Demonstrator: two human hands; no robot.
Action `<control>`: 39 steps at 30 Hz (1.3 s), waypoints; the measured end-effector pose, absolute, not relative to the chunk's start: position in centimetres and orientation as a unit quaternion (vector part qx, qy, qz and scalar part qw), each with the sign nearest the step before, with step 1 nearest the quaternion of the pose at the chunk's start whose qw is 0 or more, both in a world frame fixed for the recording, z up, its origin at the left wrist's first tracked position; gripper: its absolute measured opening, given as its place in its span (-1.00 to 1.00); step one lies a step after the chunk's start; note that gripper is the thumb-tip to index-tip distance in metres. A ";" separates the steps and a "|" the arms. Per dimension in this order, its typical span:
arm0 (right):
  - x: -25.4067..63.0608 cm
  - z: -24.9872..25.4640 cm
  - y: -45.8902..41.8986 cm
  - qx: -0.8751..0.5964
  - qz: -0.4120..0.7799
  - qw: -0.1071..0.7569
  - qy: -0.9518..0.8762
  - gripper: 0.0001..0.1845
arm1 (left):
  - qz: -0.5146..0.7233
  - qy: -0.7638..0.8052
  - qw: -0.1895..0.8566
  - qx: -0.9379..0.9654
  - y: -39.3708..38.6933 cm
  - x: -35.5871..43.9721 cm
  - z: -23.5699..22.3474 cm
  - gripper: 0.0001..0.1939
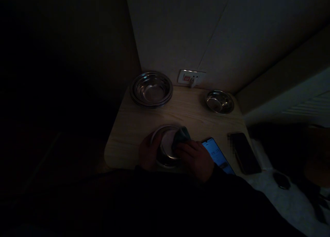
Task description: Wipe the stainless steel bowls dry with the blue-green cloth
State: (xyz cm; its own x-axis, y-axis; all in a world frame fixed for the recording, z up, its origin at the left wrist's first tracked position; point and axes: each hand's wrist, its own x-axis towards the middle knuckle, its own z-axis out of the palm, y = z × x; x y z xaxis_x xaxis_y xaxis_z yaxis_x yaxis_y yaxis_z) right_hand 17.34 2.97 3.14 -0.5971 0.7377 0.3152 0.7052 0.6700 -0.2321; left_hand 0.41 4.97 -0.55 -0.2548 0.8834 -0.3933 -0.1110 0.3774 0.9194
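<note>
In dim light, a steel bowl (165,151) sits tilted at the near edge of a small wooden table (134,123). My left hand (148,154) grips its left rim. My right hand (196,158) is closed on a dark bluish cloth (181,136) pressed into the bowl's right side. Both sleeves are dark.
A stack of larger steel bowls (151,89) stands at the back left, a small steel bowl (219,101) at the back right. A wall socket (190,77) sits behind them. A lit phone (218,156) and a dark phone (244,153) lie to the right. White bedding (288,199) lies right.
</note>
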 end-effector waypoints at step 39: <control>16.8 3.6 3.3 -0.416 0.034 0.157 -0.895 -0.81 | 0.451 0.644 0.537 0.305 5.1 0.4 -0.8 -0.54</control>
